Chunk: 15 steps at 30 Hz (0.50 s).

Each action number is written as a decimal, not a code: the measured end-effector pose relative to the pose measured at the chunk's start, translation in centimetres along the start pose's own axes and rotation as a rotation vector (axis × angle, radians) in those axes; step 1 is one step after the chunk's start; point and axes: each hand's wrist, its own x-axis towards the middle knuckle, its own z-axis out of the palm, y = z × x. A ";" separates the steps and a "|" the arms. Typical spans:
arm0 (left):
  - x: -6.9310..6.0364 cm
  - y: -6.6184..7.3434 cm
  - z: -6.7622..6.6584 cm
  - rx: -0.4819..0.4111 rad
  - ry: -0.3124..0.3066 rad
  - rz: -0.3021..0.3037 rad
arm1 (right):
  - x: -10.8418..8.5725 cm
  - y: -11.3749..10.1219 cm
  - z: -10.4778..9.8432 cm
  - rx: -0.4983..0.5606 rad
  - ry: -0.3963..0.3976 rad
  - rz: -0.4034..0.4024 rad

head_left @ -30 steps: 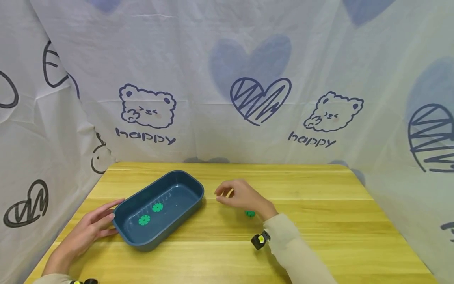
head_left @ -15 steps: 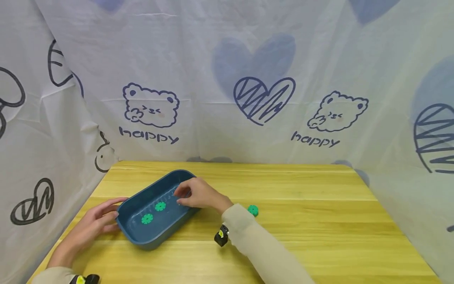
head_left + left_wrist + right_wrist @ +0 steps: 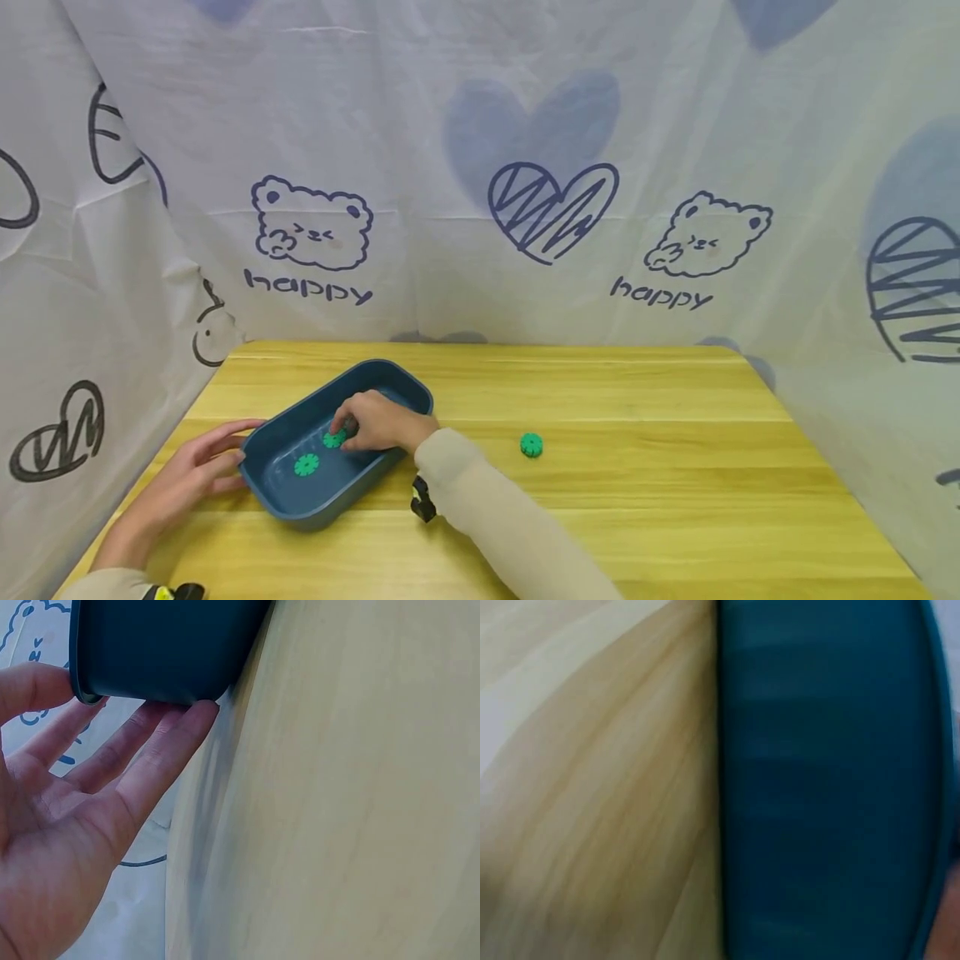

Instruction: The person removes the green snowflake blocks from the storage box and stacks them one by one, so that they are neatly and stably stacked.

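A dark blue oblong bin (image 3: 337,504) sits on the table, angled, with two flat green notched discs in it. My left hand (image 3: 187,475) holds its near left end; in the left wrist view the thumb meets the rim and the fingers (image 3: 161,754) press the outer wall. My right hand (image 3: 378,419) reaches into the bin, its thumb and fingertips beside the farther green disc (image 3: 332,439), partly covering it. Nothing shows lifted in that hand. The nearer green disc (image 3: 306,465) lies flat. In the right wrist view the bin's wall (image 3: 825,787) hides most of the hand.
Right of the bin, another green notched piece (image 3: 531,445), looking thick or stacked, lies on the wooden table (image 3: 675,500). White cloth (image 3: 435,275) printed with hearts and bears hangs behind and at both sides.
My right hand has moved left from beside the bin, over its rim, and down to the farther disc. The left hand stays at the bin's end; both discs lie where they were.
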 end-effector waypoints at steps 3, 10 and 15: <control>-0.1 -0.1 -0.2 -0.018 -0.011 0.005 | 0.7 -0.3 0.4 -0.065 -0.023 0.008; -0.2 -0.1 -0.2 -0.032 -0.018 -0.012 | 1.1 -1.0 0.6 -0.134 -0.082 0.071; 0.0 0.0 0.0 -0.002 -0.015 -0.015 | 1.1 -1.0 0.6 -0.119 -0.079 0.087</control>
